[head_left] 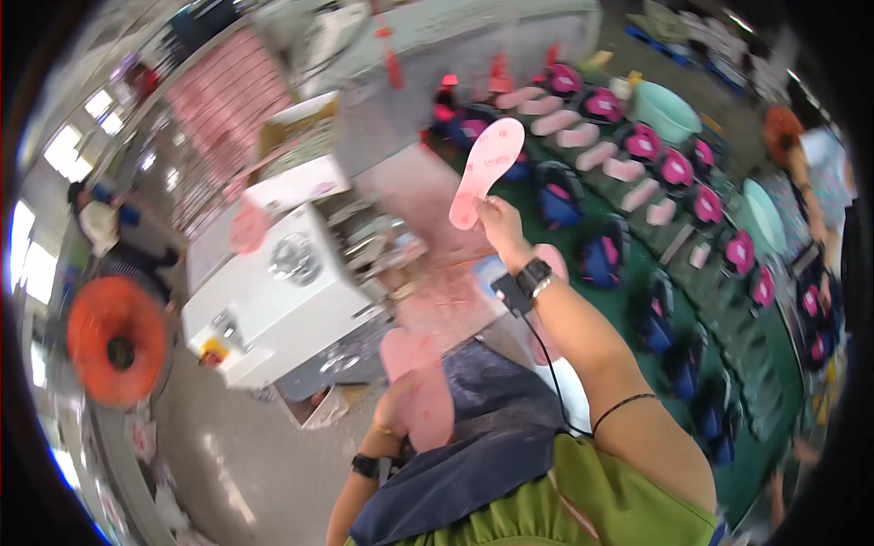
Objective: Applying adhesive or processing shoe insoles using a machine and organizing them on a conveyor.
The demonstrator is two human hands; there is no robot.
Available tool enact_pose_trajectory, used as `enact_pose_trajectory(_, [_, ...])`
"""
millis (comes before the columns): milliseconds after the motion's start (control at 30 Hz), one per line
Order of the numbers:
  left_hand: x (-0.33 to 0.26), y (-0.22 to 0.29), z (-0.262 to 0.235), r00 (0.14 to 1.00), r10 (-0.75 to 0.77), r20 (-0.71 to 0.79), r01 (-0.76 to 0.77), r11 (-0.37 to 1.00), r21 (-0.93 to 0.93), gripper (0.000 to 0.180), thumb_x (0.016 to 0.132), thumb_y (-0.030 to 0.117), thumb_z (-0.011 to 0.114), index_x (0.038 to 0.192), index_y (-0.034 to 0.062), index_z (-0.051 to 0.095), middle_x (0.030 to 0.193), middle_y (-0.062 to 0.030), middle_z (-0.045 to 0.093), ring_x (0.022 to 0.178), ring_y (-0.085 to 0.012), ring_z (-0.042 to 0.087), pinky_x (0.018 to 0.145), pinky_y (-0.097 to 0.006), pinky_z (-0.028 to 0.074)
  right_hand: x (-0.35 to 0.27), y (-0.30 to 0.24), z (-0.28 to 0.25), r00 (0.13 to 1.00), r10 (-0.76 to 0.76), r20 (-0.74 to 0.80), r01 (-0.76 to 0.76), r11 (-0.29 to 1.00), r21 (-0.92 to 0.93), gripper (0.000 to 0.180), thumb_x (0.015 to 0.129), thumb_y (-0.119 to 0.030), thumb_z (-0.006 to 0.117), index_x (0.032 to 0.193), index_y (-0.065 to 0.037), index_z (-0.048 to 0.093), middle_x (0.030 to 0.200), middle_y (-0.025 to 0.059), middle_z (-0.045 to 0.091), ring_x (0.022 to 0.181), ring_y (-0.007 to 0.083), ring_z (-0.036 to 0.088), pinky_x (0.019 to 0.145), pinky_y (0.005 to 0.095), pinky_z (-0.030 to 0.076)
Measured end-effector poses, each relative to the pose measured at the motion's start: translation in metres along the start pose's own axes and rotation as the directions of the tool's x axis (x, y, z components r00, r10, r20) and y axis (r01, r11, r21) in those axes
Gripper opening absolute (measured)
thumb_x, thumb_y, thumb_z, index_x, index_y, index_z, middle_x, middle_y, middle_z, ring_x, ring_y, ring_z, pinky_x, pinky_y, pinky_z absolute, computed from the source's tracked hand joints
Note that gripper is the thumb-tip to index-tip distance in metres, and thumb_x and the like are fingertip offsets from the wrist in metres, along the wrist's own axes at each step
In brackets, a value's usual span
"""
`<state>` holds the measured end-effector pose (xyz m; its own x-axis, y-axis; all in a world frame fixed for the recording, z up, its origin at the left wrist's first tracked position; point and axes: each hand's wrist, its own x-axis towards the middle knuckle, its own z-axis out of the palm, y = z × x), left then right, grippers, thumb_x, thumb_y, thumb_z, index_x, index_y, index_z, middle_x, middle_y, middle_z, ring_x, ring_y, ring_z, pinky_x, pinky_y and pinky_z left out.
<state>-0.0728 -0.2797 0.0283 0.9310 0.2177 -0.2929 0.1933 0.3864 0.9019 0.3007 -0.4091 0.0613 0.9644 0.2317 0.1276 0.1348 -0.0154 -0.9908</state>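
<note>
Remote feed: right hand point(499, 224) pinched upper insole point(494, 156), one o'clock, by heel; left hand point(394, 406) clamped lower insole point(428, 397). I judged both light, bendy, best edge-held.

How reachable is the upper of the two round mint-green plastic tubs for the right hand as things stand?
Probably not: rows of dark shoes with bright-pink centres lie between the tub and the right hand, which also holds a flat pink insole.
</note>
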Motion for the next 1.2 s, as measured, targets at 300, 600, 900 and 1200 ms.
enact_pose_trajectory(300, [0.056,-0.005,-0.001,0.959,-0.274,0.071,0.274,0.962,0.010,0.036,0.090,0.030,0.054,0.117,0.0062,0.057,0.105,-0.0074,0.061,0.097,-0.0251,0.060,0.084,-0.039,0.050,-0.164,0.000,-0.397,0.619,-0.087,-0.781,-0.414,0.809,-0.418,0.026,0.088,-0.020,0.058,0.107,-0.004,0.052,0.085,0.0216,0.065,0.067,0.0359,0.067,0.060,0.0435,0.053])
enact_pose_trajectory(600, [0.057,0.026,0.043,0.889,-0.456,0.023,0.447,0.857,-0.256,0.034,0.088,0.026,0.052,0.113,0.0050,0.057,0.105,-0.0084,0.060,0.097,-0.0237,0.061,0.083,-0.038,0.051,-0.241,0.027,-0.574,0.488,-0.195,-0.851,-0.581,0.655,-0.484,0.045,0.073,-0.010,0.059,0.117,0.000,0.061,0.090,0.0200,0.068,0.088,0.0339,0.067,0.079,0.0400,0.051])
enact_pose_trajectory(900, [0.067,0.028,0.058,0.910,-0.409,0.065,0.414,0.902,-0.118,0.034,0.090,0.028,0.051,0.113,0.0040,0.057,0.106,-0.0116,0.061,0.095,-0.0238,0.062,0.082,-0.036,0.052,-0.149,-0.042,-0.179,1.000,0.002,-0.025,-0.016,0.806,-0.592,0.021,0.085,-0.024,0.060,0.090,-0.003,0.063,0.087,0.0166,0.063,0.084,0.0320,0.062,0.072,0.0396,0.049])
enact_pose_trajectory(1200, [0.066,0.048,0.059,0.974,-0.204,0.100,0.227,0.853,-0.469,0.051,0.101,0.043,0.032,0.130,0.0025,0.047,0.106,-0.0165,0.063,0.093,-0.0288,0.062,0.084,-0.042,0.052,-0.192,-0.050,0.001,0.799,0.270,0.538,-0.417,0.893,0.171,0.028,0.086,-0.019,0.059,0.107,0.001,0.060,0.087,0.0176,0.065,0.076,0.0249,0.066,0.066,0.0358,0.052])
